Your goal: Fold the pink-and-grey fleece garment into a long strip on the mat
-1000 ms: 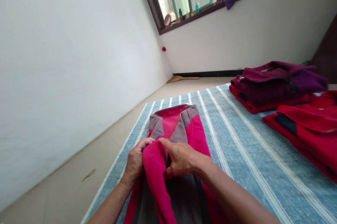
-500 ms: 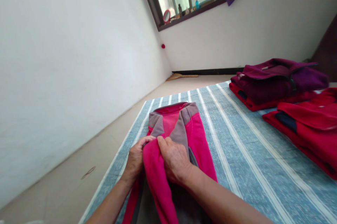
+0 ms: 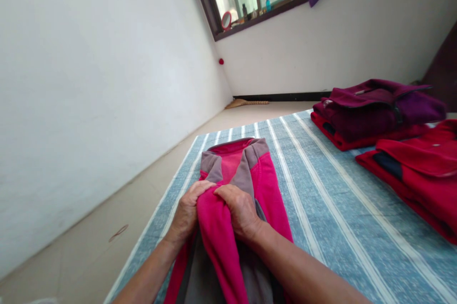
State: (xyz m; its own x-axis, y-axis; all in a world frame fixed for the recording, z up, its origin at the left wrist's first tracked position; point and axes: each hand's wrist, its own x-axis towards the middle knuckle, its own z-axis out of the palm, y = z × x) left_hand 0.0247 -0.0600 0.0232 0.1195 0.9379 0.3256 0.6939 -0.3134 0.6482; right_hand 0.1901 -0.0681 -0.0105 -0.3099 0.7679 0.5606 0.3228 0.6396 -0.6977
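A pink and grey jacket (image 3: 273,185) lies lengthwise before me, its collar end pointing away. Over its middle runs one pink sleeve (image 3: 216,228), bunched up between my two hands. My left hand (image 3: 187,209) grips the sleeve from the left side, fingers curled over its far end. From the right, my right hand (image 3: 239,209) pinches the same end, thumb on top. Some of the fingertips are hidden in the cloth. The jacket's near end runs out of view at the bottom.
A blue striped sheet (image 3: 303,171) lies under the jacket. To the right are a folded maroon jacket (image 3: 371,109) on red clothing and a folded red garment (image 3: 424,166). A white wall (image 3: 107,80) rises at left, beyond a strip of tiled floor (image 3: 89,242).
Both hands have shifted slightly, keeping hold of the sleeve. The sleeve's lower part has swung a little to the right, showing more grey cloth on its left.
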